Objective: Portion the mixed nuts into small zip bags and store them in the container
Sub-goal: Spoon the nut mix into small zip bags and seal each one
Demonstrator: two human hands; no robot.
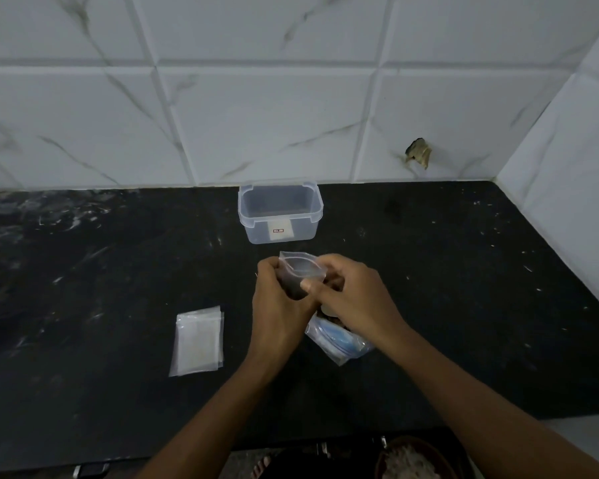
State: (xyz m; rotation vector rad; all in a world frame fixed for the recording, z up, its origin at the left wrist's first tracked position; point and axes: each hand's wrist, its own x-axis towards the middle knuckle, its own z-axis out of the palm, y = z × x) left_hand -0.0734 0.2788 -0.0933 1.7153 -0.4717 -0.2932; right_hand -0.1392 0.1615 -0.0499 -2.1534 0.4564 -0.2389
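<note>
You hold a small zip bag point(300, 273) in both hands, mouth open and pointing up.

Your left hand point(279, 299) grips its side; your right hand point(351, 297) pinches its top. The container point(280, 216) waits just past your hands, nothing between. Spare bags point(198, 340) lie left; the big nut bag point(336, 340) sits under your right wrist.

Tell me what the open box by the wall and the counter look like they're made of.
Container: seemingly translucent, frosted plastic, since the dark counter shows through its walls; a white label sits on the front. Counter: probably polished black stone, glossy with pale flecks and streaks; exact type unclear.
</note>
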